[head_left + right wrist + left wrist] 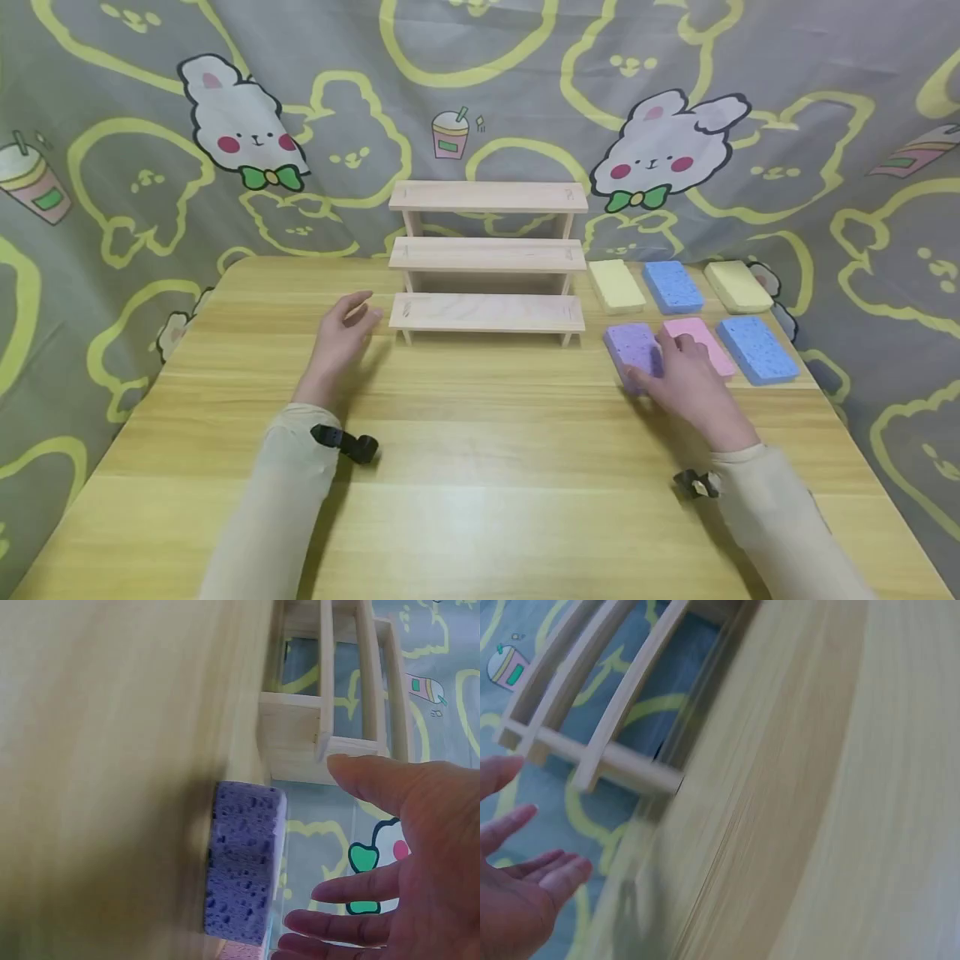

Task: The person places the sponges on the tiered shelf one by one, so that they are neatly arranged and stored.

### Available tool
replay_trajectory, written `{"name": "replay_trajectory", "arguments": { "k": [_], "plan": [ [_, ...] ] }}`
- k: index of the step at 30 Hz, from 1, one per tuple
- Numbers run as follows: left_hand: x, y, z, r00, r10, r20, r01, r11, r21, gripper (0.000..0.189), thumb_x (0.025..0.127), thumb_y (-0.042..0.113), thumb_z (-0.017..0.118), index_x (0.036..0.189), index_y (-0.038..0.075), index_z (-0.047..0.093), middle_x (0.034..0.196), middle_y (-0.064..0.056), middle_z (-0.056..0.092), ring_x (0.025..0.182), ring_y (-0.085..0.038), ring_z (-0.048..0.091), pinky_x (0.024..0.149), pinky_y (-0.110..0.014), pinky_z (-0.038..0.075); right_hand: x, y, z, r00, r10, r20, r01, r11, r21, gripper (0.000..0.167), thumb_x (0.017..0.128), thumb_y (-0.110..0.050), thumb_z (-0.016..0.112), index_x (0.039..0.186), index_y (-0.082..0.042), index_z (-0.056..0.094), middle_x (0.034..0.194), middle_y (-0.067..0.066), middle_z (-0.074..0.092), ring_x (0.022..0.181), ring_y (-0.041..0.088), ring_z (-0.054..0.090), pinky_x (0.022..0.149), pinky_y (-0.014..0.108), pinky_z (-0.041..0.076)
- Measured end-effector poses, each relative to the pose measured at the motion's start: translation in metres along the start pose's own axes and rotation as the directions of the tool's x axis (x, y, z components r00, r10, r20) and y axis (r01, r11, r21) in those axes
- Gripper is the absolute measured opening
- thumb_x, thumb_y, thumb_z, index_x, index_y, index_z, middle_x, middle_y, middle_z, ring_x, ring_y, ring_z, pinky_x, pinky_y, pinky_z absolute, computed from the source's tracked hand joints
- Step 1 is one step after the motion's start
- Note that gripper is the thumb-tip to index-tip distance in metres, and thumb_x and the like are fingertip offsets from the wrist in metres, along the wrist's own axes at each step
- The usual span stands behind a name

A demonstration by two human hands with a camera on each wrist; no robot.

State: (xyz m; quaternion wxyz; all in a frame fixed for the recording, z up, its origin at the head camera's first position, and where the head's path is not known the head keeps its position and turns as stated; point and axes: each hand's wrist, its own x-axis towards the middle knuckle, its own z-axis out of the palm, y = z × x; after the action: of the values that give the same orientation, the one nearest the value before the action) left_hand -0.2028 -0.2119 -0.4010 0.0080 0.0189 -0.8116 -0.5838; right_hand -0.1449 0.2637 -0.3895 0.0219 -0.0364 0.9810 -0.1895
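My right hand (690,383) hovers over a purple sponge (628,343) on the wooden table, thumb and fingers spread across it in the head view. In the right wrist view a gap shows between the spread fingers and the purple sponge (244,862). A pink sponge (716,354) lies just beside it, partly covered by that hand. My left hand (341,342) is held in the air near the left end of a three-tier wooden rack (487,312), fingers relaxed and holding nothing.
Right of the rack lie two yellow sponges, one near (617,287) and one far (738,286), with a blue sponge (673,287) between them. Another blue sponge (759,350) lies near the table's right edge. A patterned curtain (525,92) hangs behind the table (465,442).
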Motion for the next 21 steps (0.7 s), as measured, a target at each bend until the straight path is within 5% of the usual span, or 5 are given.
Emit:
{"name": "replay_trajectory", "arguments": {
  "k": [6,12,21],
  "plan": [
    [0.013,0.0,0.027,0.998,-0.059,0.013,0.061,0.97,-0.236,0.053,0.098,0.019,0.064,0.145,0.004,0.045,0.149,-0.014,0.04,0.135,-0.027,0.039,0.108,-0.042,0.038,-0.002,-0.003,0.007,1.0,0.024,0.019,-0.024,1.0,-0.002,0.098,0.089,-0.046,0.069,0.146,0.018,0.02,0.122,0.045,0.037,0.102,0.052,0.042,0.082,0.066,0.043],
    [0.02,-0.006,0.042,0.997,-0.071,0.01,0.071,0.955,-0.288,0.045,0.096,0.012,0.066,0.138,0.002,0.053,0.145,-0.012,0.045,0.13,-0.024,0.043,0.103,-0.036,0.043,-0.001,-0.003,0.013,0.999,0.032,-0.016,-0.032,0.999,-0.018,0.102,0.087,-0.04,0.073,0.144,0.022,0.016,0.118,0.044,0.038,0.097,0.05,0.043,0.078,0.063,0.046],
    [0.021,-0.014,0.049,0.996,-0.087,0.034,0.093,0.922,-0.375,0.037,0.094,0.002,0.064,0.13,-0.005,0.057,0.153,-0.009,0.037,0.14,-0.019,0.031,0.107,-0.032,0.039,0.003,0.0,0.017,0.999,0.028,-0.033,-0.03,0.998,-0.055,0.083,0.086,-0.037,0.075,0.122,0.031,0.041,0.121,0.048,0.04,0.091,0.051,0.049,0.075,0.061,0.045]
  ]
}}
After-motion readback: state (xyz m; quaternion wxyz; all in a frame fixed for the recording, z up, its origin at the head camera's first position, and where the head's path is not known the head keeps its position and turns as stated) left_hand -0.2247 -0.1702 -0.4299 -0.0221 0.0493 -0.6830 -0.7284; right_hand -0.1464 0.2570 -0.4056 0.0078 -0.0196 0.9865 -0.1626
